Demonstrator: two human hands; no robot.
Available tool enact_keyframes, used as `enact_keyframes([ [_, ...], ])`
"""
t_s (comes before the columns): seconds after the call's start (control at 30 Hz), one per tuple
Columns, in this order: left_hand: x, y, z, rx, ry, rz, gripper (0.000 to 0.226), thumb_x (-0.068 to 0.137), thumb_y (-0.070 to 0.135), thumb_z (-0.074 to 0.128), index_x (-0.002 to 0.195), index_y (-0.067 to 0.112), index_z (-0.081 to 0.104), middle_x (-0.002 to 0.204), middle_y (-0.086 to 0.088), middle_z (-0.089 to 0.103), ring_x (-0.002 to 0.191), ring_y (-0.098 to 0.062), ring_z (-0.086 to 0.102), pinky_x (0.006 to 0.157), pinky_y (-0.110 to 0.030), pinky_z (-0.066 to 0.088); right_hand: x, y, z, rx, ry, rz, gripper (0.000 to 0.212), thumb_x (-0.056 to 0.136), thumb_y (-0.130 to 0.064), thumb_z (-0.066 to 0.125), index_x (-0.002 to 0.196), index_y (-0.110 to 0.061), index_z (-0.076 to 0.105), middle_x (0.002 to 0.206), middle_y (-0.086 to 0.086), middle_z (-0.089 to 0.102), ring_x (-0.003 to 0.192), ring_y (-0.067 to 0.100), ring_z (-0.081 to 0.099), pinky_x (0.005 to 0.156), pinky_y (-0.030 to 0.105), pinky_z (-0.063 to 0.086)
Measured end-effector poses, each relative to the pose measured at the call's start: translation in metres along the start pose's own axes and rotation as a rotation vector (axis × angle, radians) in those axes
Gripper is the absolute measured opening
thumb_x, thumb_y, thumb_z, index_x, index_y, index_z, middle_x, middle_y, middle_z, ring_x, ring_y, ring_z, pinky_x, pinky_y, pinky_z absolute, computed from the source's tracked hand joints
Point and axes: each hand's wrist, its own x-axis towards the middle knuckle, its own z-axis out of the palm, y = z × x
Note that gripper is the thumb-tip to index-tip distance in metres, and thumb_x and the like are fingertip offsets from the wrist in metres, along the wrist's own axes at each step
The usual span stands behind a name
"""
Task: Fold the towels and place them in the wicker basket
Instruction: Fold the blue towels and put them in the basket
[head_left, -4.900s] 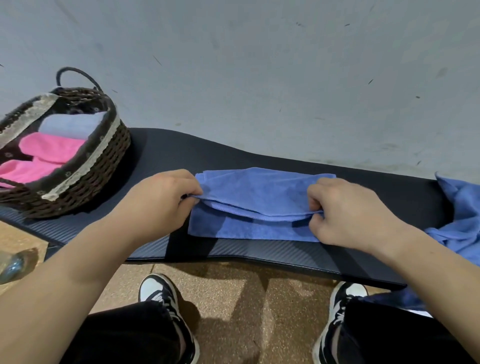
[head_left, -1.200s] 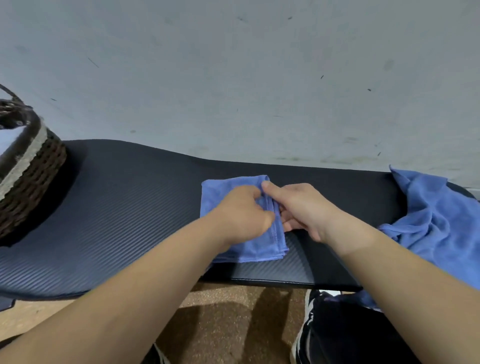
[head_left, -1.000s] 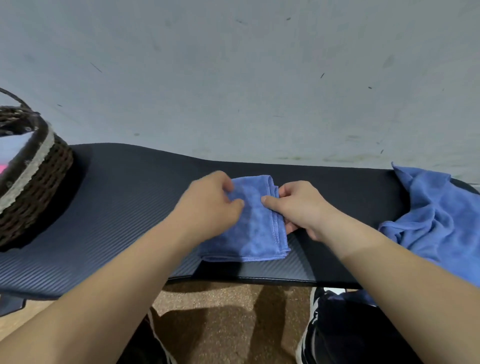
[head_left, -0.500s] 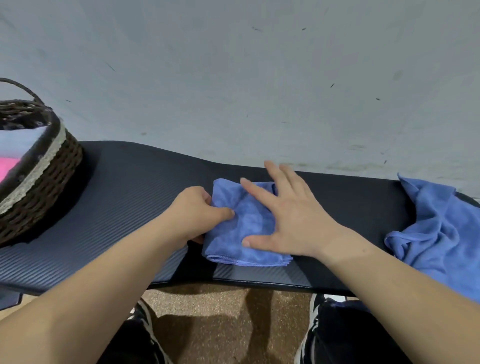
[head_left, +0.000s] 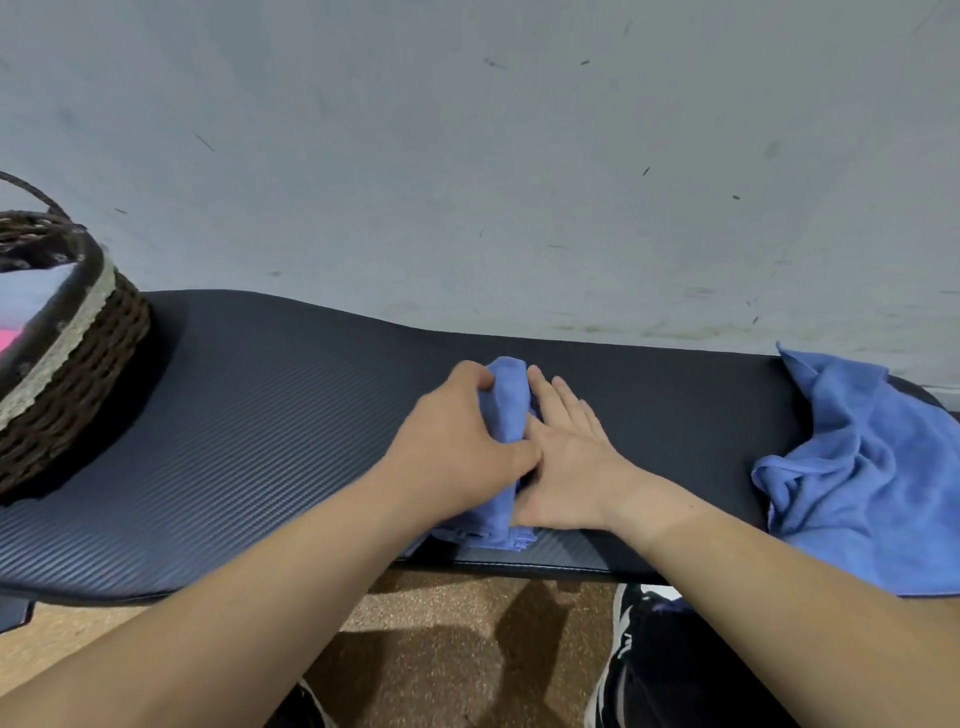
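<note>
On desk (head_left: 260, 415), towel (head_left: 506, 400) gripped in curled fingers of left hand (head_left: 457, 441); right hand (head_left: 566, 462) laid flat beside it, fingers straight; basket (head_left: 78, 353) seen far left, loose towel (head_left: 872, 467) right.

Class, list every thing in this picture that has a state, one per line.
folded blue towel: bunched up, gripped
left hand: fingers curled round folded blue towel
right hand: flat, fingers straight, touching it
wicker basket: upright, towels inside
loose blue towel: crumpled, unfolded

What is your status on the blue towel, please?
Left hand grips folded blue towel. Right hand flat against it. Wicker basket far left, nothing between. Crumpled blue towel at right, unfolded.
</note>
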Motion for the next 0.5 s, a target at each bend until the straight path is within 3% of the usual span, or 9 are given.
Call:
enact_keyframes([
  [0.07,0.002,0.003,0.009,0.003,-0.002,0.017,0.06,0.077,0.043,0.082,0.125,0.026,0.049,0.098,0.012,0.065,0.088,-0.004,0.064,0.07,-0.02,0.05,-0.006,0.008,-0.012,0.063,0.013,-0.01,0.109,0.058,-0.071,0.068,0.153,-0.059,0.016,0.172,-0.001,-0.014,0.157,0.021,-0.019,0.128,0.047,0.01],
  [0.13,0.005,0.004,0.014,0.064,-0.019,0.029,0.052,0.08,0.047,0.079,0.117,0.022,0.052,0.093,0.01,0.065,0.083,-0.006,0.063,0.066,-0.021,0.047,-0.017,0.017,-0.031,0.146,-0.008,0.061,0.095,0.06,-0.059,0.083,0.145,-0.048,0.041,0.163,-0.005,0.01,0.154,0.02,0.007,0.119,0.036,0.028],
  [0.17,0.005,0.004,0.017,0.135,-0.028,0.043,0.047,0.082,0.049,0.077,0.109,0.02,0.052,0.088,0.008,0.063,0.078,-0.007,0.061,0.06,-0.023,0.044,-0.021,0.02,-0.04,0.172,-0.005,0.105,0.089,0.064,-0.052,0.087,0.143,-0.044,0.047,0.15,-0.005,0.026,0.143,0.02,0.026,0.109,0.03,0.035],
  [0.23,0.005,0.003,0.022,0.257,-0.03,0.077,0.043,0.085,0.053,0.073,0.094,0.019,0.046,0.079,0.004,0.056,0.067,-0.01,0.052,0.053,-0.026,0.034,-0.024,0.025,-0.052,0.284,0.037,0.181,0.076,0.073,-0.037,0.088,0.142,-0.033,0.055,0.116,-0.007,0.051,0.102,0.01,0.057,0.086,0.025,0.049],
  [0.3,0.005,0.003,0.025,0.277,-0.023,0.101,0.042,0.087,0.049,0.071,0.083,0.021,0.04,0.074,0.003,0.052,0.062,-0.011,0.047,0.051,-0.028,0.031,-0.022,0.025,-0.054,0.426,0.055,0.239,0.055,0.079,-0.026,0.087,0.129,-0.023,0.063,0.081,-0.003,0.065,0.065,0.013,0.064,0.068,0.033,0.058],
  [0.33,0.005,0.003,0.025,0.267,-0.023,0.11,0.041,0.088,0.045,0.071,0.079,0.021,0.038,0.072,0.003,0.052,0.061,-0.011,0.047,0.051,-0.028,0.032,-0.022,0.025,-0.052,0.465,0.046,0.256,0.05,0.08,-0.024,0.087,0.124,-0.021,0.063,0.075,0.001,0.068,0.06,0.019,0.067,0.066,0.037,0.062],
  [0.43,0.005,0.007,0.019,0.208,-0.003,0.11,0.035,0.085,0.034,0.071,0.074,0.022,0.04,0.07,0.006,0.054,0.059,-0.009,0.048,0.052,-0.026,0.034,-0.018,0.021,-0.042,0.641,0.035,0.304,0.048,0.085,-0.014,0.083,0.125,-0.016,0.057,0.088,0.016,0.075,0.072,0.029,0.077,0.069,0.04,0.066],
  [0.5,0.002,0.012,0.013,0.171,0.035,0.123,0.033,0.081,0.027,0.072,0.071,0.022,0.041,0.064,0.009,0.049,0.055,-0.007,0.045,0.05,-0.022,0.03,-0.016,0.019,-0.037,0.73,0.072,0.33,0.038,0.088,-0.007,0.078,0.121,-0.011,0.058,0.088,0.021,0.075,0.069,0.029,0.077,0.069,0.041,0.066],
])
